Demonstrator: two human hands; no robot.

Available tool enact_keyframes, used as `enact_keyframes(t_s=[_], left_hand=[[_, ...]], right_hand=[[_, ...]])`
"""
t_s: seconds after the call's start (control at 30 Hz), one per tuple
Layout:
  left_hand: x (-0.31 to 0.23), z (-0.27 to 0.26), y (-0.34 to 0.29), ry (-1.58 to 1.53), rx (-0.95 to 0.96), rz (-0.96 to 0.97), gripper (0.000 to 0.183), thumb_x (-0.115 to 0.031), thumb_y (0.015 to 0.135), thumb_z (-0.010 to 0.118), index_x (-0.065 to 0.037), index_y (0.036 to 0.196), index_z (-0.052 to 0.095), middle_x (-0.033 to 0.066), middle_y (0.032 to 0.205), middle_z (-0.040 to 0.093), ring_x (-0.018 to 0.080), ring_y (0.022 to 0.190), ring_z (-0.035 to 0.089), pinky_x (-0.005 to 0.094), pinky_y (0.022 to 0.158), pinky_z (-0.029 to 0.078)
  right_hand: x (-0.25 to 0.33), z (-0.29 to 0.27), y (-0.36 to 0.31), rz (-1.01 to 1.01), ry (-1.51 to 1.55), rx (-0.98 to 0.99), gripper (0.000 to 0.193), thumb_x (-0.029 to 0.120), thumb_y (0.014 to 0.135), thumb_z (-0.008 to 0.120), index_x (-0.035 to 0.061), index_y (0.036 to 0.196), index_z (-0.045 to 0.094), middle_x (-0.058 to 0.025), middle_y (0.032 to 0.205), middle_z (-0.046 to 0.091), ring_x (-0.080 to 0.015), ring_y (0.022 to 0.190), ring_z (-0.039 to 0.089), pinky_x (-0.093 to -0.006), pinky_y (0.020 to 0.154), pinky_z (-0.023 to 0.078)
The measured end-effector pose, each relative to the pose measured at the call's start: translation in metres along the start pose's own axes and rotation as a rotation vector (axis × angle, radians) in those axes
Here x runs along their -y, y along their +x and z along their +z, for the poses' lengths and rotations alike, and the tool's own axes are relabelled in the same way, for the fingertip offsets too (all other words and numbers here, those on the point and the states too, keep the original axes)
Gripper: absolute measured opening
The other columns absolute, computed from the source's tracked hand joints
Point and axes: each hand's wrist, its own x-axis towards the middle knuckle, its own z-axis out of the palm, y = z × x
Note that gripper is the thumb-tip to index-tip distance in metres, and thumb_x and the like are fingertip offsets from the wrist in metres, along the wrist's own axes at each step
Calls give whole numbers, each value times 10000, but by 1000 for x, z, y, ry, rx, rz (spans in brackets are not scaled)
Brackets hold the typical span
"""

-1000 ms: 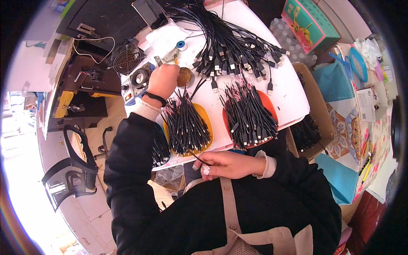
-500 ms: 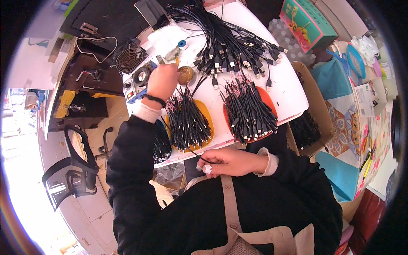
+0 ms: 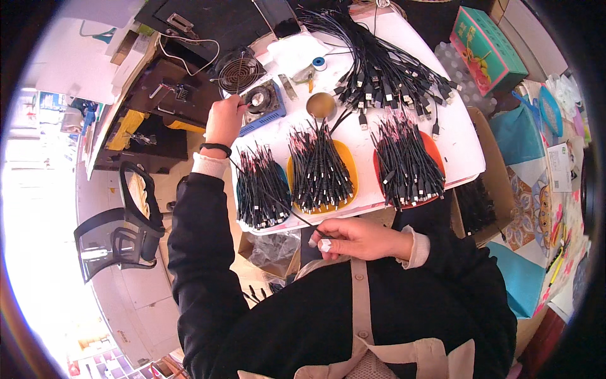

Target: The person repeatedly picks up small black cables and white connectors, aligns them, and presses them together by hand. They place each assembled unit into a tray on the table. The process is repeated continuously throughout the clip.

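Observation:
My left hand reaches over the back left of the white table, fingers pinched together beside a blue box-shaped device with a round opening. Whatever those fingers hold is too small to make out. Close to my body, my right hand grips a thin black cable between thumb and fingers; a white wrap covers one fingertip. That cable runs up and left across a blue tray of short black cables. Similar bundles with stripped pinkish ends fill a yellow tray and an orange tray.
Behind the trays stand a round tin, a blue-edged spool and a round fan grille. A heap of USB cables covers the back right. A cardboard box flanks the table; a chair stands left.
My left hand has moved from beside the round tin leftward to the blue device. My right hand keeps its grip on the cable. The whole view has shifted, showing more of the blue tray.

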Motion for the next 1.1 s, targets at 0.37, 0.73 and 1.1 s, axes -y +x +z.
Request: enact_keyframes(t_s=[0.37, 0.73, 1.1], left_hand=[[12, 20, 16, 81, 30, 45, 112, -108, 799, 657, -1, 808, 627, 189, 715, 630, 383, 719, 622, 422, 633, 491], [7, 24, 27, 228, 106, 46, 116, -121, 789, 669, -15, 777, 625, 201, 729, 633, 394, 738, 622, 453, 656, 494], [-76, -61, -50, -807, -138, -163, 118, -52, 877, 629, 62, 907, 626, 51, 742, 654, 73, 667, 597, 200, 595, 454]], right_hand=[[-5, -4, 12, -26, -72, 9, 257, 230, 984, 496, 7, 1111, 511, -30, 852, 587, -79, 768, 566, -237, 691, 482], [-7, -8, 14, -9, -74, 10, 268, 246, 984, 499, 5, 1099, 517, -29, 844, 591, -79, 749, 567, -236, 676, 482], [-19, -12, -32, 67, -213, -58, 243, 202, 958, 532, 0, 1089, 560, -36, 857, 612, -98, 778, 587, -267, 687, 487]])
